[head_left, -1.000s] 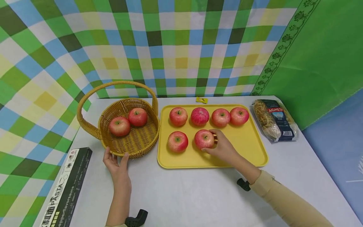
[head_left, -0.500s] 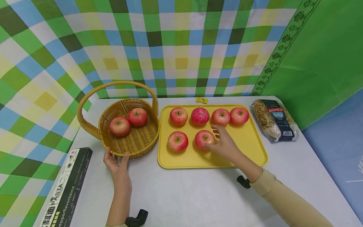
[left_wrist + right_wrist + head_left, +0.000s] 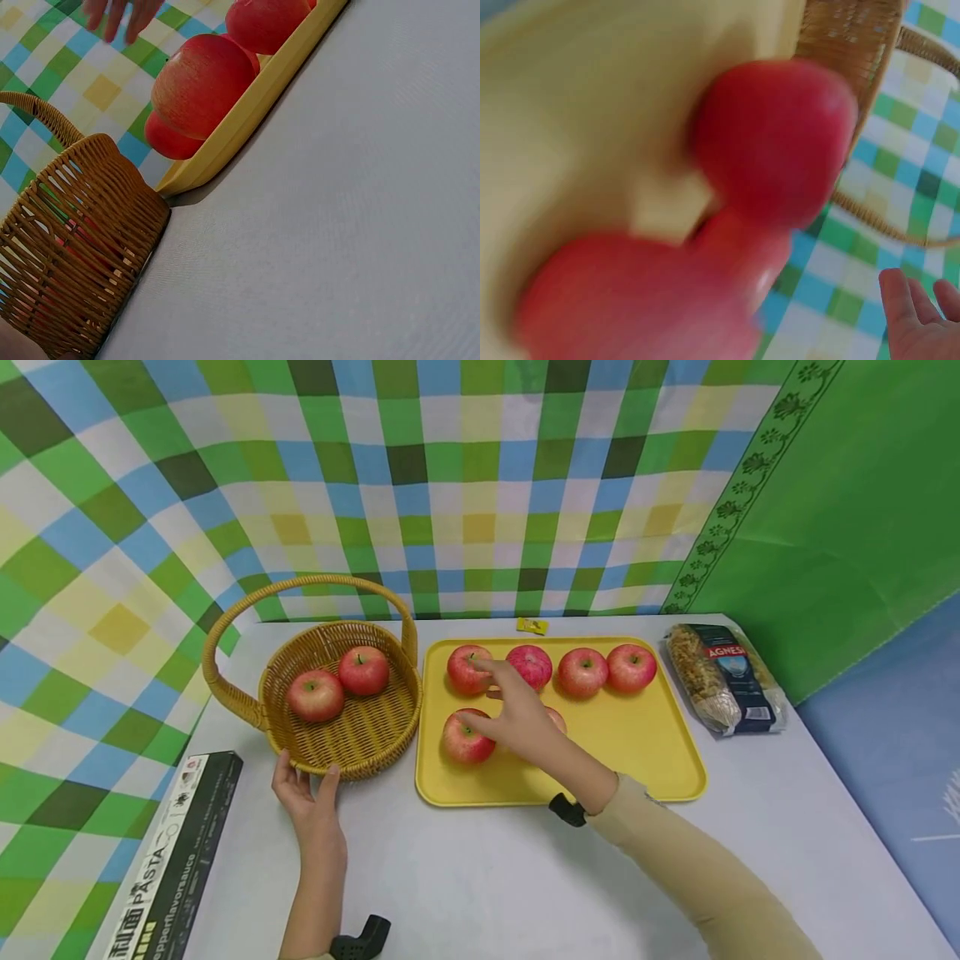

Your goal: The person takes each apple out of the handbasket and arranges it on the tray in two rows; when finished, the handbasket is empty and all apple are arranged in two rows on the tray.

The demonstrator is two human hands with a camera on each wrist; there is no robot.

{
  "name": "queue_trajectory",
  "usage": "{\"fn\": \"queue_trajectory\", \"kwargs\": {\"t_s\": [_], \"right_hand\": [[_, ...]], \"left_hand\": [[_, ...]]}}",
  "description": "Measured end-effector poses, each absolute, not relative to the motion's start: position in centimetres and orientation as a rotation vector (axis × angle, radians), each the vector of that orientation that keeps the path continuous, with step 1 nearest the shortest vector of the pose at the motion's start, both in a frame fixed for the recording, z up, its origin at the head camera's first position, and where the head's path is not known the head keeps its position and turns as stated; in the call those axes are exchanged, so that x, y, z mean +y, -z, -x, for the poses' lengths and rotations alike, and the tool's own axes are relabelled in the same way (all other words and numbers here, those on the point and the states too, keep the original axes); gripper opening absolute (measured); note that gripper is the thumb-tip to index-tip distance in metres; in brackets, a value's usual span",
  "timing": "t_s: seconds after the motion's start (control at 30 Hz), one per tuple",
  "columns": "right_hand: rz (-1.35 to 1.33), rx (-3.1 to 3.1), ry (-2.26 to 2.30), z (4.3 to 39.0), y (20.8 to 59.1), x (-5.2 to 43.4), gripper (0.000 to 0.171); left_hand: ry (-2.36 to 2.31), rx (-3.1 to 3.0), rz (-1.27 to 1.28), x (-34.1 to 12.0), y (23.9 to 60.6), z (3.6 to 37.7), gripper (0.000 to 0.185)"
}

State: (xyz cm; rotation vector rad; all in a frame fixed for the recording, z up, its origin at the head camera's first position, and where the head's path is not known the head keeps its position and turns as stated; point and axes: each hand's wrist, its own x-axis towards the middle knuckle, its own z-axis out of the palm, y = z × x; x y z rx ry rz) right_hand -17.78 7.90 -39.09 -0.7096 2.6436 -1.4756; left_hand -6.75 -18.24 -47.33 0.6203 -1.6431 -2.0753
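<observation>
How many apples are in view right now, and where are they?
8. Two apples in the basket; six on the yellow tray: four at the back, two in front, one mostly hidden behind the right hand.

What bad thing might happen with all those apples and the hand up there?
The right hand hangs open over the yellow tray, close among the apples; it may bump the front left apple and send it rolling. The basket might slide, since the left hand only touches its rim.
</observation>
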Motion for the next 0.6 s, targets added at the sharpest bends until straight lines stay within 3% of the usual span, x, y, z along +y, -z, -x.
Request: {"fn": "queue_trajectory", "kwargs": {"t_s": [0.3, 0.6], "right_hand": [[0.776, 2.552, 1.424, 19.5, 39.2, -0.9, 0.075], [0.724, 2.655, 1.292, 21.6, 41.2, -5.7, 0.070]], "left_hand": [[2.066, -1.641, -0.637, -18.3, 47.3, 6.7, 0.072], [2.072, -1.634, -0.626, -18.3, 47.4, 6.9, 0.074]]}}
